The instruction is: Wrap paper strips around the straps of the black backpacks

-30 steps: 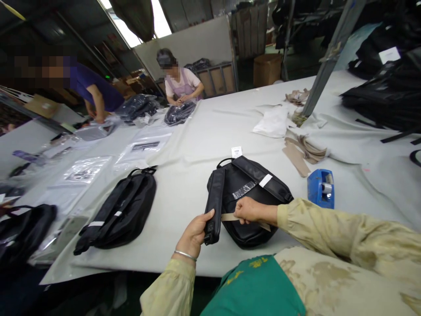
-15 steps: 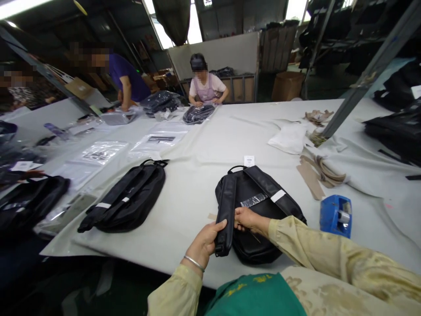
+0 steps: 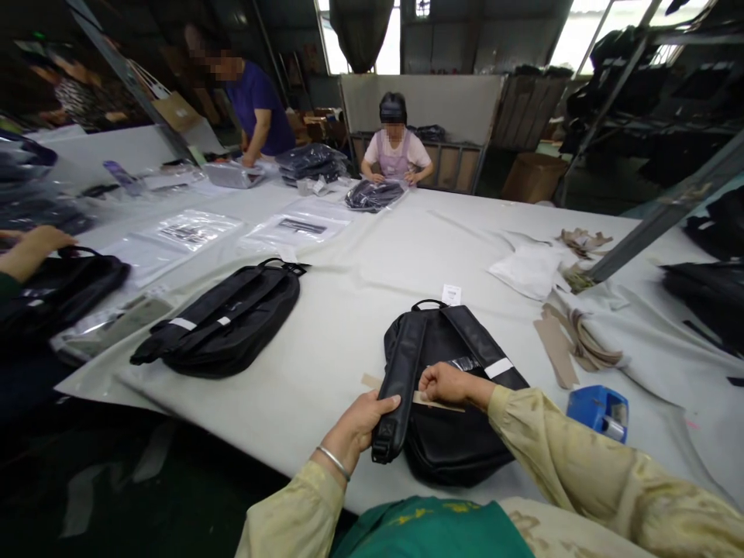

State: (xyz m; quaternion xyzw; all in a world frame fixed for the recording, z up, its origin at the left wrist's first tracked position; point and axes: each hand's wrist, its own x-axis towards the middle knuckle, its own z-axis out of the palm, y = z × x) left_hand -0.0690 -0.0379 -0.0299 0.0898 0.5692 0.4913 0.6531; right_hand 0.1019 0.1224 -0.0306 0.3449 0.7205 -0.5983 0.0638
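A black backpack [image 3: 459,442] lies in front of me, straps facing up and a white tag [image 3: 452,294] by its top handle. My left hand [image 3: 365,422] is closed on the lower part of the left shoulder strap [image 3: 401,372], thumb on top. A tan paper strip [image 3: 442,404] runs beneath that strap, and its other end [image 3: 370,380] shows on the far side. My right hand [image 3: 445,383] is closed in a pinch at the strip, just right of the strap. Around the right strap is a white band [image 3: 498,367]; no such band shows on the left strap.
Another black backpack [image 3: 232,325] lies to the left, with white bands on its straps. Right of me are a blue tape dispenser [image 3: 598,412] and tan strips [image 3: 555,345]. A metal post [image 3: 656,213] rises at the right. A co-worker [image 3: 395,151] handles a bagged item across the table.
My right hand has shifted slightly, and more of the tan strip now shows right of the strap. My left hand keeps hold of the strap. The view has turned left.
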